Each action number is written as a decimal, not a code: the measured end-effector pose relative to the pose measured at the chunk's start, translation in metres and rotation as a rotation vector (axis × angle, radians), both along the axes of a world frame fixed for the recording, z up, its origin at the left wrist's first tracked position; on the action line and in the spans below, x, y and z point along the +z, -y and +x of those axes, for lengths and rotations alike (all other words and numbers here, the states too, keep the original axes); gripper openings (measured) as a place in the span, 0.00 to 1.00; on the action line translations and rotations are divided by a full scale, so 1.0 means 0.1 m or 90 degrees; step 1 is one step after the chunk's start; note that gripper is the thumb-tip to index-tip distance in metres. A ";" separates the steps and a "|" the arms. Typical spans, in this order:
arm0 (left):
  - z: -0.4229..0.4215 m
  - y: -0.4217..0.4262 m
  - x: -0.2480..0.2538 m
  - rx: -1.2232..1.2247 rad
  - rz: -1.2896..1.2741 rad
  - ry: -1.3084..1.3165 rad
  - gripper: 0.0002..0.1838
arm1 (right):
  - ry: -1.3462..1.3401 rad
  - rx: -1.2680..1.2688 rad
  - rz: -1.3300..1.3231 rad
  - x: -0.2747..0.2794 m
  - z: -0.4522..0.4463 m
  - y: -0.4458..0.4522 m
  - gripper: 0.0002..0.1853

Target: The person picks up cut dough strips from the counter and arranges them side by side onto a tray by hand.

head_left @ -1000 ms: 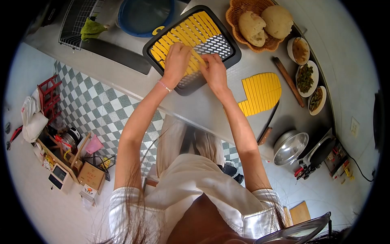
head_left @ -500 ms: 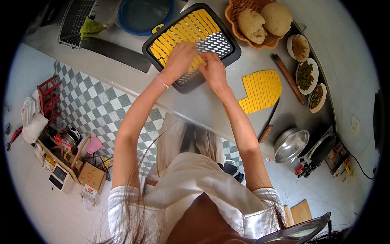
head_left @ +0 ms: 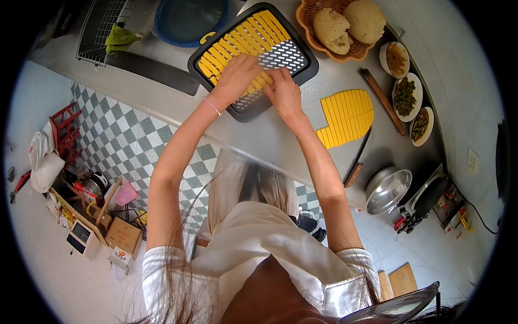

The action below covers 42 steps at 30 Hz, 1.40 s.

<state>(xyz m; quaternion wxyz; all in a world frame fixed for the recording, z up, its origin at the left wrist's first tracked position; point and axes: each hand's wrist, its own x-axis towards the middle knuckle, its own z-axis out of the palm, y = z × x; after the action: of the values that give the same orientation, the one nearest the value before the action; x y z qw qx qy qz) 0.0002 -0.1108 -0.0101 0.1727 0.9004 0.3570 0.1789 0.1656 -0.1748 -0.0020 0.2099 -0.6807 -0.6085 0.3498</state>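
A dark perforated tray (head_left: 308, 74) lies on the metal counter, with rows of yellow dough strips (head_left: 244, 42) laid across it. Over its near half, my left hand (head_left: 234, 79) bends its fingers down onto a yellow dough strip (head_left: 261, 81). My right hand (head_left: 284, 96) pinches the right end of that same strip, beside bare holes in the tray. Both sets of fingertips are partly hidden. To the right of my right hand sits a flat yellow dough sheet (head_left: 349, 116) cut into strips, a corner of it gone.
A knife (head_left: 354, 175) and a wooden rolling pin (head_left: 382, 101) flank the dough sheet. Beyond are a wicker basket (head_left: 305, 27) of buns, small dishes of food (head_left: 407, 97) and a metal bowl (head_left: 387, 190). A blue basin (head_left: 191, 21) stands behind the tray's left.
Both hands stay at nearly the same spot on the tray, holding the strip. The whole view has shifted slightly.
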 end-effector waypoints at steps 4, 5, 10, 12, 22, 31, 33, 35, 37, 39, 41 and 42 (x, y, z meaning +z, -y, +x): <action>-0.01 0.02 0.04 -0.004 -0.049 -0.037 0.17 | -0.017 -0.004 0.009 -0.03 0.02 0.04 0.18; -0.01 0.02 0.03 -0.002 -0.051 -0.030 0.18 | -0.021 -0.006 0.009 -0.04 0.03 0.05 0.18; 0.00 0.07 -0.05 -0.021 -0.053 -0.007 0.19 | -0.031 -0.009 0.013 -0.02 0.03 0.07 0.18; 0.01 0.09 -0.05 -0.021 -0.055 -0.005 0.19 | -0.043 -0.008 0.027 -0.02 0.04 0.08 0.18; 0.10 0.19 0.02 -0.021 -0.090 -0.013 0.17 | -0.102 -0.149 0.061 0.35 0.41 0.56 0.14; 0.23 0.30 -0.01 0.018 -0.074 -0.024 0.14 | -0.086 -0.310 0.011 0.45 1.08 1.85 0.10; 0.30 0.36 0.03 0.042 -0.036 0.008 0.15 | -0.083 -0.328 -0.009 0.49 1.13 2.08 0.10; 0.41 0.50 0.17 0.102 -0.009 0.034 0.14 | -0.074 -0.332 -0.020 0.53 1.17 2.25 0.09; 0.49 0.90 0.17 0.092 -0.088 0.073 0.15 | -0.092 -0.333 -0.052 0.53 1.14 2.40 0.09; 0.57 1.50 0.07 0.072 -0.189 0.050 0.16 | -0.113 -0.325 -0.072 0.52 1.11 2.55 0.09; 0.74 1.99 -0.04 0.112 -0.236 0.024 0.18 | -0.137 -0.308 -0.075 0.50 1.09 2.65 0.09; 0.85 2.17 -0.07 0.150 -0.246 0.025 0.19 | -0.141 -0.312 -0.070 0.50 1.08 2.69 0.09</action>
<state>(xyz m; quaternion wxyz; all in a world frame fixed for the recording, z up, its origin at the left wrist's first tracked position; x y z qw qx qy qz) 0.0848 -0.3278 -0.0170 0.3264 0.7993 0.4837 0.1434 0.2732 -0.4439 0.0483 0.3167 -0.7754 -0.3791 0.3934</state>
